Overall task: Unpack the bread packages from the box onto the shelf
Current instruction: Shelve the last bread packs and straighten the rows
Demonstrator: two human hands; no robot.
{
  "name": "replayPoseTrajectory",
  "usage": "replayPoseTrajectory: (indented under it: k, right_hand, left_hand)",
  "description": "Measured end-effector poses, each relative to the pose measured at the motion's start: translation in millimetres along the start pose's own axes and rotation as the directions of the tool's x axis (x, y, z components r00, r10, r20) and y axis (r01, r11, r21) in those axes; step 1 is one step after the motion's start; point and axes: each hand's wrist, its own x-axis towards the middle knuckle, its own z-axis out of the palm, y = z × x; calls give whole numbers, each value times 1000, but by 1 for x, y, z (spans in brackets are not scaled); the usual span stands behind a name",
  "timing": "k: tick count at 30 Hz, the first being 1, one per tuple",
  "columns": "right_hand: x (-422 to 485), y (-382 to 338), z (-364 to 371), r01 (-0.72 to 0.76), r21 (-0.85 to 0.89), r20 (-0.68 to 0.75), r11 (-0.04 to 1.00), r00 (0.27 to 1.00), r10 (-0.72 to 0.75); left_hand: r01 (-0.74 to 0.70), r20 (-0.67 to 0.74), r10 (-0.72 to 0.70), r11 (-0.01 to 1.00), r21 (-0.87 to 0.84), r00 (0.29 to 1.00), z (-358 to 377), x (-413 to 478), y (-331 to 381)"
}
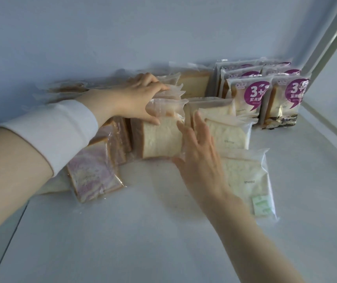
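**Status: placement phase, apparently well advanced.** The shelf (122, 231) already carries many bread packages. The box is not in view, so the quantity left to unpack cannot be determined.

**Stock on the shelf**
- The printed purple-label packages (245, 97) stand upright in rows at the back right, near the upright post (324, 48).
- The purple-swirl packages (94, 172) lean together at the left, partly beneath the white sleeve (57, 127).
- The leaning white packages (226, 131) rest one against another right of centre.
- The flat package (247, 180) lies face up at the front right, just beside the right forearm.

**Item being handled**
- The white bread package (161, 137) stands upright on the shelf at centre, between the purple-swirl packages and the leaning white packages.
- The left hand (137, 99) grasps its top, with fingers over the sealed upper edge and the thumb on the front face.
- The right hand (200, 156) is released, with fingers straight, and touches the package's right edge.

**Remaining work (judgement)**
- The handled package has reached the shelf but is not yet let go. It needs squaring against its neighbours, then release.
- The flat package probably needs standing up if an orderly row is intended.
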Motion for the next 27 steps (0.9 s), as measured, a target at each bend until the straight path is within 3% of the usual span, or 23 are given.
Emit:
replayPoseTrajectory:
  k: [2, 4, 7, 9, 12, 15, 17, 21, 25, 27]
  right_hand:
    - [-24, 22, -27, -51, 16, -169, 999, 984, 53]
    - [-46, 48, -50, -198, -1, -173, 980, 966, 194]
    - [-62, 82, -61, -527, 196, 115, 827, 850, 515]
    - [-63, 92, -56, -629, 363, 267, 688, 777, 569]
    - [-63, 104, -51, -640, 481, 306, 599, 763, 569]
    - [-60, 105, -60, -537, 519, 168, 665, 827, 537]
    - [-48, 105, -61, -467, 599, 100, 651, 849, 518]
    - [-14, 100, -40, -434, 681, 171, 590, 878, 448]
    - [-1, 98, -27, -417, 712, 216, 565, 896, 389]
    - [2, 101, -25, -424, 708, 232, 565, 895, 382]
  left_hand:
    - [29, 41, -30, 999, 24, 999, -1, -1, 7]
    - [47, 63, -50, 998, 46, 997, -3, -1, 13]
    - [90, 68, -95, 994, 64, 993, -5, 0, 20]
    - [123, 72, -129, 989, 80, 989, -6, 1, 24]
    - [162, 70, -168, 983, 83, 983, -2, -1, 29]
    - [199, 46, -205, 974, 107, 978, 1, -6, 36]
    - [214, 25, -219, 969, 127, 975, 0, -8, 43]
    - [180, 22, -184, 978, 102, 983, 4, -4, 55]
    - [79, -135, -98, 987, -139, 986, -1, 21, 72]
    - [91, -86, -117, 961, -261, 989, -9, 48, 84]
